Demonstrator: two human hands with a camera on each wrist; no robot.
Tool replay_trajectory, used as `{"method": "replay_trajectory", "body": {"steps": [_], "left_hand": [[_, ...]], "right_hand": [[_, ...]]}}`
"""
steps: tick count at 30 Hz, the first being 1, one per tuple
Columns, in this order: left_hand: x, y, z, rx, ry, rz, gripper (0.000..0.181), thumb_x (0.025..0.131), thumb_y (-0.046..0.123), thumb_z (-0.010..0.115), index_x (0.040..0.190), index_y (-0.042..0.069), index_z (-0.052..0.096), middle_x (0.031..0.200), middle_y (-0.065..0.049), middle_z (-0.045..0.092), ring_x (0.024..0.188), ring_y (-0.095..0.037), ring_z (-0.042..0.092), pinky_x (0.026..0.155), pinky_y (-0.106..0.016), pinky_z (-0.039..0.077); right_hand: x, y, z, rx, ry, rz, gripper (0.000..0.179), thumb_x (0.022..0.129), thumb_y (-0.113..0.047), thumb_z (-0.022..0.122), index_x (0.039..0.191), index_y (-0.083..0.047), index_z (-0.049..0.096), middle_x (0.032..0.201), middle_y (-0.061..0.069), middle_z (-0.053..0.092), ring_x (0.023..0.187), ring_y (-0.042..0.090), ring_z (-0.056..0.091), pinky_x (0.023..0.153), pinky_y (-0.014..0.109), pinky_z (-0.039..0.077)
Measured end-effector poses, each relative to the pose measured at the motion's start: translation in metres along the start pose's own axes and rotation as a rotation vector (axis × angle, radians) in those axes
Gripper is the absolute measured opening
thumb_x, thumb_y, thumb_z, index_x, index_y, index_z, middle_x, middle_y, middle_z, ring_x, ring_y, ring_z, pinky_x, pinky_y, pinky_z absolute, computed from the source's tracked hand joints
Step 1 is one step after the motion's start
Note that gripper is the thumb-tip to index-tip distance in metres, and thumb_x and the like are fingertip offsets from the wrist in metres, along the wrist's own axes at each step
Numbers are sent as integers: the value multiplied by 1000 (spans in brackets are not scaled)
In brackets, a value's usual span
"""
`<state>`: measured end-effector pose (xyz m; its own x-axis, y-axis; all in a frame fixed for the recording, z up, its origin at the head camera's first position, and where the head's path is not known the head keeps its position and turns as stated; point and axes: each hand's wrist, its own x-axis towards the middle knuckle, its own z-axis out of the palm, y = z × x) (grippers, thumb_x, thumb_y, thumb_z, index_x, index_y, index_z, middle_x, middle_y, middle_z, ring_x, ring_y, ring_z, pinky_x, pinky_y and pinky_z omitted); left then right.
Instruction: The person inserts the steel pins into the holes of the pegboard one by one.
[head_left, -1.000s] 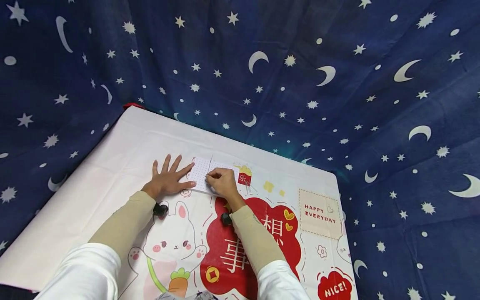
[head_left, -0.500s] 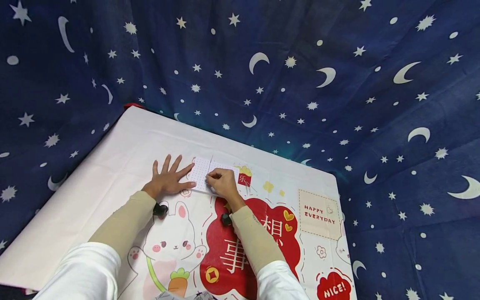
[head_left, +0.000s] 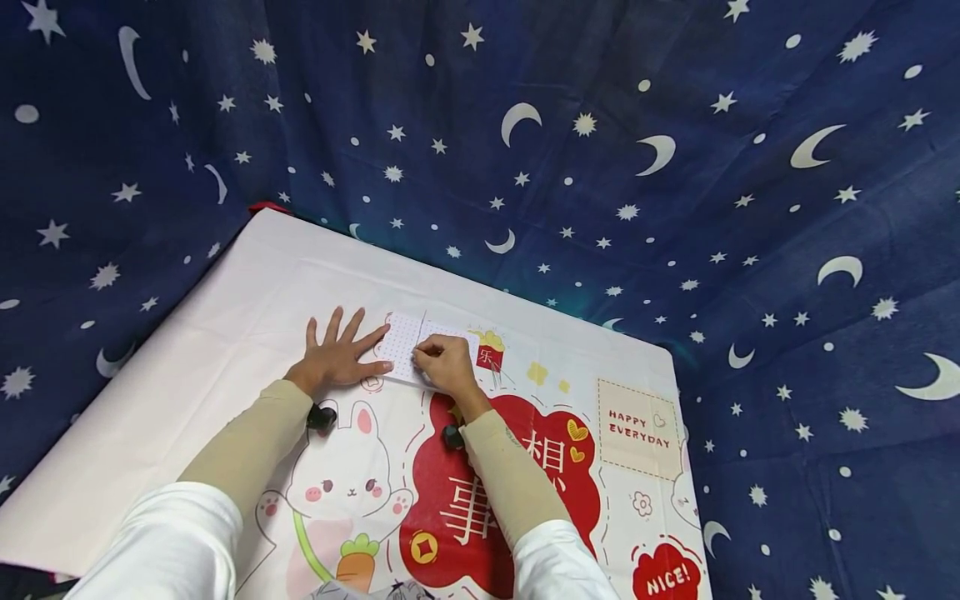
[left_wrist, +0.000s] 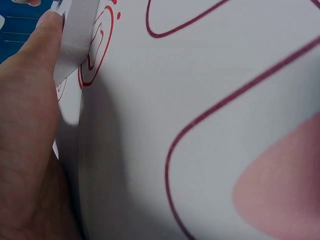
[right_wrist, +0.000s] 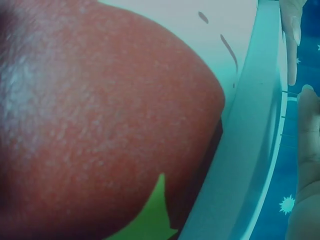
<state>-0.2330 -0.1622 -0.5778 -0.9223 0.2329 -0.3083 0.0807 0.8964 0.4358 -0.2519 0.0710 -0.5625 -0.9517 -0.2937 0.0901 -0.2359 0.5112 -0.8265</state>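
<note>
A white board point(head_left: 402, 340) printed with a grid of small dots lies on the table, its thick side showing in both wrist views. My left hand point(head_left: 337, 354) rests with spread fingers at its left edge, thumb and forefinger reaching over it. Bent over the middle of the board, my right hand point(head_left: 444, 363) pinches with thumb and forefinger; the tips are at a thin pin point(right_wrist: 290, 92) standing out from the face. Several more thin pins point(right_wrist: 283, 117) stand near it in the right wrist view. The right hand covers part of the board's right half.
The white tablecloth point(head_left: 255, 283) carries printed pictures, including a rabbit point(head_left: 345, 479) and a red patch with characters point(head_left: 442, 483). A dark blue curtain point(head_left: 450, 100) with stars and moons hangs behind and to the sides of the table.
Both hands and the board keep nearly the same places. The view shifts very slightly.
</note>
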Motion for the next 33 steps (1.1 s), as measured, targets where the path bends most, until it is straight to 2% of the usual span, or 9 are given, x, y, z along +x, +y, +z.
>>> {"method": "replay_trajectory", "body": {"steps": [7,13,20,28,33], "left_hand": [[1,-4,1,-12,5,-2,94,91,81,48,167,33,19,177,-17,-8,160,-49,-21,119,-75,-20],[0,-1,-1,-1,10,1,90,95,76,49,167,31,20,177,-17,-7,160,-50,-19,119,-76,-19],[-3,2,-4,2,10,-1,90,95,77,49,167,31,20,177,-18,-6,160,-50,-19,119,-77,-18],[-4,3,-4,1,9,4,89,95,76,49,167,32,20,177,-18,-5,160,-51,-17,119,-78,-16],[-5,4,-5,-4,9,-3,89,95,75,50,167,32,21,177,-19,-4,160,-51,-17,119,-77,-16]], "right_hand": [[1,-1,4,-22,1,19,7,91,-8,76,87,-4,81,82,10,80,69,4,60,66,17,51],[1,2,8,-53,5,-38,9,90,-4,74,85,-2,80,78,11,79,65,3,58,61,15,49],[0,2,9,-53,21,-132,9,84,2,72,78,1,79,74,14,78,63,0,58,59,14,49],[-1,-1,11,-52,23,-93,12,82,3,70,74,-1,78,68,12,76,57,-2,55,53,13,44],[-1,-2,14,-86,48,-122,14,81,3,69,69,-1,75,64,11,72,55,0,50,51,13,39]]}}
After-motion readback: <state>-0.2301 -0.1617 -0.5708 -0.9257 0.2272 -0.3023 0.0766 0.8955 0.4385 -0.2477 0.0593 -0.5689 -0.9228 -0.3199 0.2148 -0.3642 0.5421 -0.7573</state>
